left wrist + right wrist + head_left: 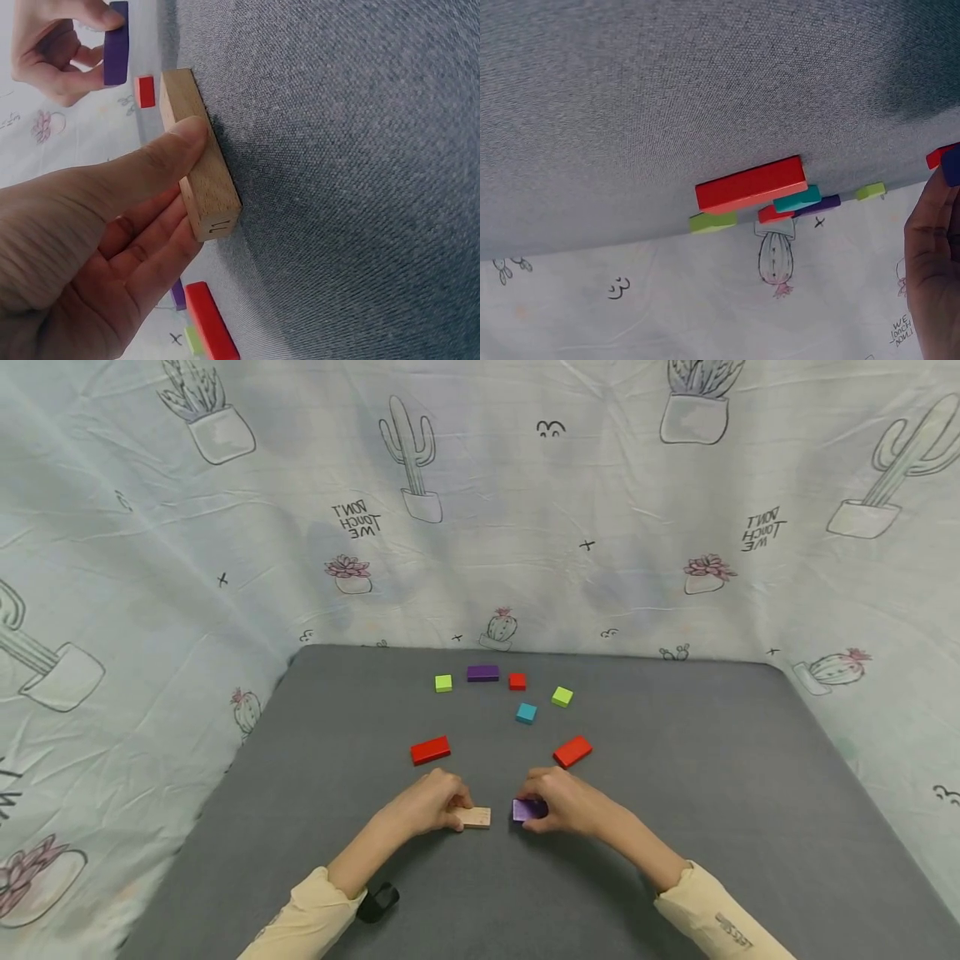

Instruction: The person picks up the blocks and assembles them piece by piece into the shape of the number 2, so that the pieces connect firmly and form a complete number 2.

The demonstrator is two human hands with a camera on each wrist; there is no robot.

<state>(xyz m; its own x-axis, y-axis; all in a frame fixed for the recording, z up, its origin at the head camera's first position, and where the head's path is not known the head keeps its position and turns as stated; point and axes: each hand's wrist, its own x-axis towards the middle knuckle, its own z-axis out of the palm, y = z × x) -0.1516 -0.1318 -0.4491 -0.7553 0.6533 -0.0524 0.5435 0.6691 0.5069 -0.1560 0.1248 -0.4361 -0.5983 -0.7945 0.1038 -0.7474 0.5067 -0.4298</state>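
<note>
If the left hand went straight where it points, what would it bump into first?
Probably the purple block in the right hand, just beyond the wooden block the left hand holds, though depth is unclear.

Pale yellow sleeves (307, 914) on this person, kinda loose, bunched up where they end partway down the forearms (367, 857). Right sleeve (708, 906) has small dark lettering (732, 931), too tiny to read. Black loop (370, 910) beside the left one, can't tell if it's worn.
</note>
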